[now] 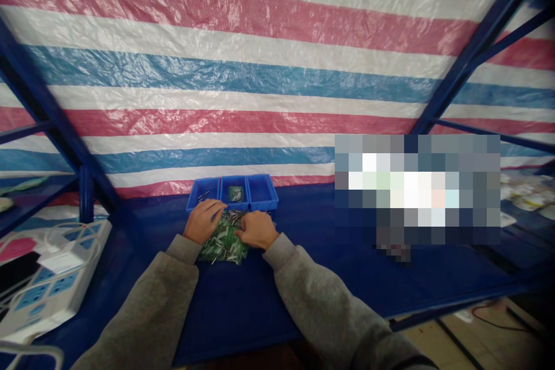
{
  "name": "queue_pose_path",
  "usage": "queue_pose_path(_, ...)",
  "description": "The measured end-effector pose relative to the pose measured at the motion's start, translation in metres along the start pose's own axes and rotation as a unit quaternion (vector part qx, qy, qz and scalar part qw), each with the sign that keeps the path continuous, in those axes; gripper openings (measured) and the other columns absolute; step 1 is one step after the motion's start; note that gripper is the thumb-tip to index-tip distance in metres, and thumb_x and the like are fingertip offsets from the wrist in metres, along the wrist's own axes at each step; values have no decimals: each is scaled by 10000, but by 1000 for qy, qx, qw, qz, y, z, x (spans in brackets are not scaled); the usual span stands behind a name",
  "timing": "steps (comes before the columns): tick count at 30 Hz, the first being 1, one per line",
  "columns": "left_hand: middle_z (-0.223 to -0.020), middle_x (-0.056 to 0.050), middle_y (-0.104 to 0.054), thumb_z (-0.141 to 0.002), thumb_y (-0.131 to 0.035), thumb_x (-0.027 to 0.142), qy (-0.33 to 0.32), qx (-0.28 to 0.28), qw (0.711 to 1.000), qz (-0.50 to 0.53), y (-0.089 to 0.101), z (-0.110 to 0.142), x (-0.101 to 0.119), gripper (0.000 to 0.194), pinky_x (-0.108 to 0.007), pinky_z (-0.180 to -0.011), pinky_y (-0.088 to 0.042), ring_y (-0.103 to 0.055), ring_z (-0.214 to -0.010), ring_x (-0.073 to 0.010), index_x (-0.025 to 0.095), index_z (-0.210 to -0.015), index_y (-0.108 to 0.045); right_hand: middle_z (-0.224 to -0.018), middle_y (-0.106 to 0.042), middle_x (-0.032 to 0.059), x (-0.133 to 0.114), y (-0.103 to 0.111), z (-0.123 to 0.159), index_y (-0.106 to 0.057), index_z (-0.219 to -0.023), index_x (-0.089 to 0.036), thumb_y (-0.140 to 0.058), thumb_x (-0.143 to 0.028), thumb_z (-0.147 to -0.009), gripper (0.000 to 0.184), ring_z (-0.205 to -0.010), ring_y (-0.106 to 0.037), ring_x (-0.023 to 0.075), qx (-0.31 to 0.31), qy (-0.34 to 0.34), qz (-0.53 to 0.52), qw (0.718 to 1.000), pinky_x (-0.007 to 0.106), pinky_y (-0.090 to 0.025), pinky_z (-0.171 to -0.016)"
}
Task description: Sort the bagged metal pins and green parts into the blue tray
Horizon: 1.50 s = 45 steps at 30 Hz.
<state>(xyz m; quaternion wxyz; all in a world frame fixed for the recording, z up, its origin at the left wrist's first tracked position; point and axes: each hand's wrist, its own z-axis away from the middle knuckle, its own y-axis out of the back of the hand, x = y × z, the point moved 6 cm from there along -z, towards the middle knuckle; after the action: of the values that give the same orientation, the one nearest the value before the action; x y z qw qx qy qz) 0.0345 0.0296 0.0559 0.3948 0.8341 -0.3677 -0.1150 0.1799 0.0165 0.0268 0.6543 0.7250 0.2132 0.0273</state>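
A pile of small green plastic packets (223, 247) with slim, silvery metal pieces lies on the blue tabletop, between and below my hands. Over the pile's left edge is my left hand (203, 221), its fingers stretched to the right and slightly bent, holding nothing that I can see. My right hand (260, 229) is closed at the right side of the pile, fingertips pressed together; whatever they pinch is hidden. Thin metal pins (235, 215) show between the hands. Just behind stands a blue three-part bin (263, 206). One green packet (235, 193) lies in its middle compartment, a few pins in the left.
White power strips (65, 289) with plugs and cables lie at the left, near a dark phone-like slab (19, 273). Blue metal frame bars (468, 63) slant up at both sides, before a striped plastic sheet (260, 81). A pixelated patch covers the right of the table.
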Motion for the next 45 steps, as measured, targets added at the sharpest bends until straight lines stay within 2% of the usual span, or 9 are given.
queue_pose_path(3, -955, -52, -662, -889, -446, 209, -4, -4, 1000, 3, -3, 1, 2, 201, -354, -876, -447, -591, -928, -179, 189, -959, -633, -820, -694, 139, -4, 2, 2, -702, -790, -154, -565, -448, -727, 330, -789, -644, 258, 4, 1, 29, 1000, 312, -443, -679)
queue_pose_path(8, -941, -60, -667, -891, -439, 217, -2, -2, 1000, 15, -4, 1, 5, 212, -362, -879, -458, -599, -920, -185, 189, -960, -637, -742, -696, 150, -7, 5, 3, -704, -712, -155, -589, -291, -696, 178, -698, -651, 254, 51, 6, 18, 999, 310, -443, -630)
queue_pose_path(11, -986, -68, -660, -893, -434, 219, -6, 6, 999, 31, -2, 1, 9, 238, -372, -900, -451, -593, -953, -193, 198, -1032, -627, -695, -683, 125, -4, 11, 2, -666, -643, -168, -594, -244, -688, 115, -655, -631, 235, 106, 8, -14, 994, 300, -423, -598)
queue_pose_path(16, -1141, -79, -611, -900, -429, 229, -21, -5, 998, 59, -2, 0, 15, 312, -385, -945, -422, -548, -1069, -207, 224, -1183, -562, -742, -651, 48, 0, 18, 1, -605, -703, -197, -554, -212, -751, 72, -688, -584, 175, 168, 41, -81, 982, 262, -392, -623)
queue_pose_path(21, -971, -58, -658, -877, -495, 272, -15, -26, 998, 55, -5, 0, 13, 194, -365, -875, -443, -583, -928, -193, 209, -999, -632, -761, -610, 17, 4, 16, -1, -574, -765, -196, -513, -236, -842, 106, -706, -552, 143, 201, 80, -137, 966, 238, -382, -658)
queue_pose_path(28, -897, -54, -633, -883, -483, 294, 6, 13, 999, 39, 3, -2, 13, 166, -343, -852, -430, -567, -889, -185, 192, -863, -614, -785, -606, 19, 9, 13, -2, -591, -819, -186, -475, -285, -898, 172, -724, -549, 134, 241, 86, -227, 940, 230, -395, -683)
queue_pose_path(35, -806, -53, -623, -892, -441, 283, 26, 14, 999, 19, 3, 0, 13, 176, -316, -759, -430, -572, -798, -184, 184, -840, -577, -826, -630, 15, 10, 12, 0, -611, -872, -187, -495, -279, -886, 149, -733, -561, 130, 271, 80, -302, 911, 235, -418, -696)
queue_pose_path(41, -770, -44, -604, -904, -402, 286, 17, 12, 1000, 4, 2, 2, 13, 206, -297, -721, -429, -567, -755, -173, 192, -819, -565, -820, -634, 24, 7, 12, 0, -618, -890, -188, -503, -287, -876, 153, -724, -567, 139, 259, 86, -318, 908, 240, -433, -684)
queue_pose_path(45, -795, -51, -610, -904, -408, 287, 18, 13, 999, 35, 2, 2, 16, 199, -297, -751, -443, -578, -787, -175, 187, -848, -571, -828, -635, 27, 9, 11, 0, -609, -872, -184, -484, -278, -885, 157, -739, -567, 140, 268, 81, -322, 904, 242, -430, -697)
